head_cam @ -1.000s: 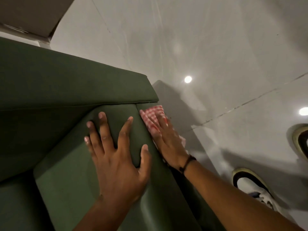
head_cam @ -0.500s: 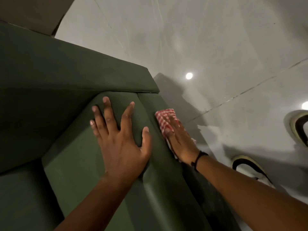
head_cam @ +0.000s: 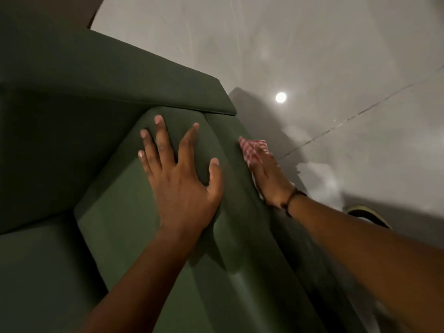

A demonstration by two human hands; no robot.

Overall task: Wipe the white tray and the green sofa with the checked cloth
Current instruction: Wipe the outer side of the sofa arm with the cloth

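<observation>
The green sofa (head_cam: 72, 121) fills the left and middle of the head view. My left hand (head_cam: 177, 174) lies flat, fingers spread, on top of the sofa's armrest cushion. My right hand (head_cam: 269, 179) presses the red-and-white checked cloth (head_cam: 252, 147) against the outer side of the same armrest, just over its right edge. Only the cloth's front part shows past my fingers; the rest is under my palm. A dark band circles my right wrist. The white tray is not in view.
Glossy grey floor tiles (head_cam: 336, 56) spread to the right of the sofa, with a bright ceiling-light reflection (head_cam: 280, 97). A shoe (head_cam: 367, 215) stands on the floor behind my right forearm. A brown surface (head_cam: 72, 10) shows at the top left.
My right hand has slid the cloth from the armrest's top corner down along its outer side. My left hand stays flat on the armrest. The camera has shifted slightly.
</observation>
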